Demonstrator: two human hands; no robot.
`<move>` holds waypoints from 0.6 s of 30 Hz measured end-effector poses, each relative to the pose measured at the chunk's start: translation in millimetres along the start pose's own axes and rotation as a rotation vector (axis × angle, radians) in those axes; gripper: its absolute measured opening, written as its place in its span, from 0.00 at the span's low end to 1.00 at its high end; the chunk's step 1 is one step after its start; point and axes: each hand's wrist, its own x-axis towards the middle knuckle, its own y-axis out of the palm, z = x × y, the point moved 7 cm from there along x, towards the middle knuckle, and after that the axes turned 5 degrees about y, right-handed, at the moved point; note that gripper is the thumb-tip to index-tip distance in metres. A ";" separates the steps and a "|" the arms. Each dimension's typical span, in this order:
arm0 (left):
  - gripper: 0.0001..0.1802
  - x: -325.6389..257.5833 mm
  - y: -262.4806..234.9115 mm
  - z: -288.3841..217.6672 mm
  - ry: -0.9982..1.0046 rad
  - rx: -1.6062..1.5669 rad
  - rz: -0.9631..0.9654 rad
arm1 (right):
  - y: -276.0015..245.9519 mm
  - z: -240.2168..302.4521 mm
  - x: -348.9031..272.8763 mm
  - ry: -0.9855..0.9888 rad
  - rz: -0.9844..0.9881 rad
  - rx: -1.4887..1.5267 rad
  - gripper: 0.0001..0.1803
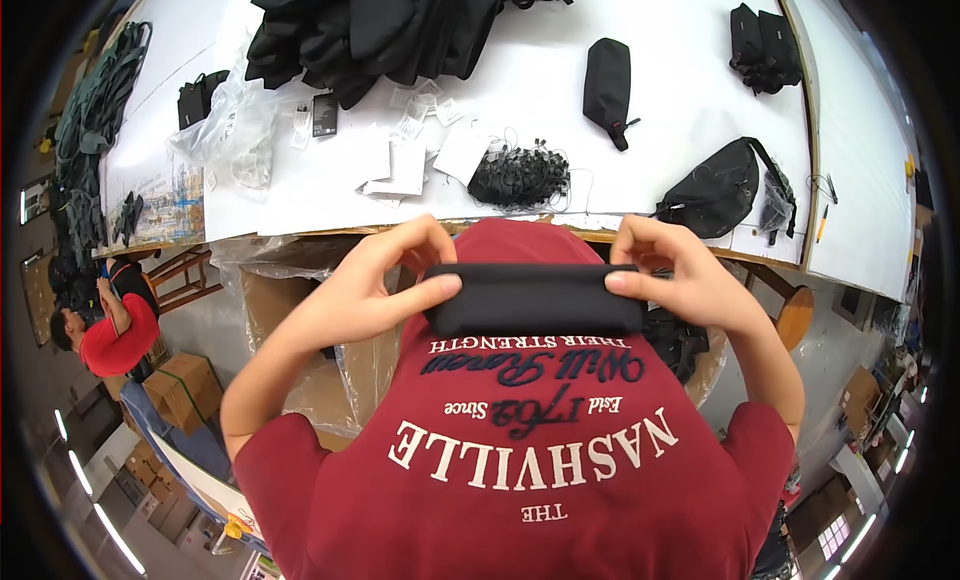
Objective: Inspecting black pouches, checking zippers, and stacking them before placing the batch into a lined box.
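I hold a long, flat black pouch level in front of my chest, over my red printed shirt. My left hand pinches its left end between thumb and fingers. My right hand grips its right end, fingers curled over the top edge near the zipper. The pouch hangs below the near edge of the white table, apart from it.
On the table lie a heap of black bags, a bundle of black cords, white paper tags, clear plastic wrap, a slim black pouch and a black waist bag. Cardboard boxes stand under the table. A person in red is at far left.
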 end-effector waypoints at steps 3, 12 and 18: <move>0.15 1.4 -9.3 3.6 0.144 -0.088 -0.131 | -7.4 -21.9 17.5 0.100 -0.062 0.282 0.08; 0.14 8.8 -7.8 8.2 0.458 0.310 -0.294 | -13.4 15.6 12.1 -0.351 -0.326 -0.203 0.12; 0.08 0.0 5.6 0.8 0.568 0.555 -0.412 | -8.1 7.7 2.5 -0.408 -0.375 -0.340 0.06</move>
